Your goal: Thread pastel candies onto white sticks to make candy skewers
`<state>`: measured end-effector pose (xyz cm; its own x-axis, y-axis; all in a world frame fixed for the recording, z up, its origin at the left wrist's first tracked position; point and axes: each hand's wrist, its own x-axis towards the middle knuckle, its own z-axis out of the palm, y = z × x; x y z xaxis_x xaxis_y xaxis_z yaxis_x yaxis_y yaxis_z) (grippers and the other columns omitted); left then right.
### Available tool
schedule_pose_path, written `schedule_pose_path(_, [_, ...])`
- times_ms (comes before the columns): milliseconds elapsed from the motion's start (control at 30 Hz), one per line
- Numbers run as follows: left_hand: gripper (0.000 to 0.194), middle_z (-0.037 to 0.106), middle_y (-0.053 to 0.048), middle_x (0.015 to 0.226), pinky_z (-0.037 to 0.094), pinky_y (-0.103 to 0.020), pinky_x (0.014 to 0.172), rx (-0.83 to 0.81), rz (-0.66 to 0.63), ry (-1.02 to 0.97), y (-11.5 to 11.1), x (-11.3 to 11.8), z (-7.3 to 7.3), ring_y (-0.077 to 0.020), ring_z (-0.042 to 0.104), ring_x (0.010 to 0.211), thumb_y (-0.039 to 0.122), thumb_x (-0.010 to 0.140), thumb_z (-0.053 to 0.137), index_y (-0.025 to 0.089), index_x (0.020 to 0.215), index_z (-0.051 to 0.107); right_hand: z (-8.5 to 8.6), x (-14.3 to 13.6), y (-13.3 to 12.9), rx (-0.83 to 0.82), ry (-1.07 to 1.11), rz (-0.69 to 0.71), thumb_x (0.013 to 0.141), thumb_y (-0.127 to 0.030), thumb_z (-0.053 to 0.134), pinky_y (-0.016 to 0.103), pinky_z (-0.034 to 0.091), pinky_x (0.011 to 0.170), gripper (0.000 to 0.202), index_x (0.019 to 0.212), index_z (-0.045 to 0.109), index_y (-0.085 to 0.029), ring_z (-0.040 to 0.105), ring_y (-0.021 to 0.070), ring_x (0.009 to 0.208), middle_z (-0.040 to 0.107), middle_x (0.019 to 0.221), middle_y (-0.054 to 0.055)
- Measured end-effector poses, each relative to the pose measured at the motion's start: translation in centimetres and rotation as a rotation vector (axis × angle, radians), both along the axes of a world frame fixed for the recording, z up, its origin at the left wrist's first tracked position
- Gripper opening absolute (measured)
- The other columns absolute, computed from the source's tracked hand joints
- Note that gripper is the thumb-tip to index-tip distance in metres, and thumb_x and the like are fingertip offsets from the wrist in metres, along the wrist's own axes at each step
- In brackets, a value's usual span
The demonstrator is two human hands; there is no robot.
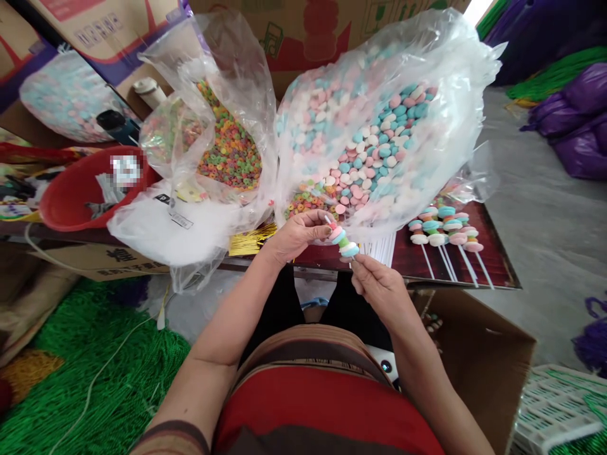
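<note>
A white stick threaded with pastel discs and small coloured rings, the candy skewer, is held between my hands above the table's front edge. My left hand pinches its upper end by a red ring. Lower down, my right hand has its fingers closed on the stick just below the white and blue discs. Behind them lies a large clear bag of pink, white and blue discs, with small rings at its lower left corner. A second bag holds ring-shaped pieces. Finished-looking skewers lie in a group to the right.
White sticks and yellow strands lie by the front edge of the dark red table. A red basin stands at the left. An open cardboard box is below right, and green strands cover the lower left.
</note>
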<state>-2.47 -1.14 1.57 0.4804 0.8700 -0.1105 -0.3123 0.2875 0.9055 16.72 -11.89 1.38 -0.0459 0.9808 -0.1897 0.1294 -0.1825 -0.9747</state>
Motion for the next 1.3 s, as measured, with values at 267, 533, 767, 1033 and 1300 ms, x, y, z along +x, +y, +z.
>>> schedule_pose_path(267, [0.048,0.071,0.001,0.076,0.048,-0.024,0.067,-0.113,0.277,-0.126,-0.6,1.5,-2.0,-0.0096,0.062,0.071,0.05,0.057,0.1,0.019,0.085,0.077,-2.4,-1.4,0.9,-0.095,0.382,-0.071,0.083,-0.065,0.073,0.023,0.016,0.044,0.047,0.09,0.07,-0.019,0.028,0.0081,0.047,0.04,0.053,-0.008])
schedule_pose_path(533, [0.02,0.072,0.0,0.085,0.051,-0.03,0.077,-0.134,0.403,-0.08,-1.1,1.9,-2.0,-0.0132,0.063,0.08,0.042,0.082,0.085,0.025,0.089,0.078,-2.0,-0.6,-0.2,-0.101,0.199,-0.014,0.088,-0.064,0.068,0.024,0.021,0.044,0.049,0.097,0.076,-0.016,0.032,0.0093,0.048,0.045,0.053,-0.006])
schedule_pose_path(767, [0.028,0.073,0.0,0.086,0.051,-0.03,0.084,0.0,0.309,-0.005,-0.7,1.3,-2.0,-0.0124,0.063,0.081,0.045,0.07,0.093,0.025,0.086,0.082,-1.7,0.3,0.0,0.003,-0.023,0.01,0.095,-0.056,0.06,0.027,0.033,0.051,0.044,0.097,0.079,-0.016,0.039,0.0112,0.048,0.046,0.05,-0.005])
schedule_pose_path(1033, [0.029,0.075,-0.003,0.102,0.047,-0.03,0.096,0.246,0.098,0.185,0.0,-0.1,-0.5,-0.0167,0.065,0.101,0.047,0.078,0.087,0.025,0.096,0.084,-0.1,1.8,0.0,0.041,-0.192,0.122,0.097,-0.05,0.054,0.028,0.033,0.053,0.04,0.089,0.077,-0.019,0.041,0.0126,0.049,0.045,0.05,-0.005])
schedule_pose_path(1300, [0.044,0.063,0.002,0.085,0.045,-0.026,0.081,0.347,0.121,0.247,-0.1,0.0,0.3,-0.0122,0.056,0.082,0.044,0.073,0.092,0.023,0.107,0.074,0.4,1.8,-0.4,0.016,-0.181,0.096,0.099,-0.051,0.052,0.028,0.034,0.055,0.041,0.094,0.077,-0.018,0.041,0.0128,0.049,0.045,0.049,-0.005])
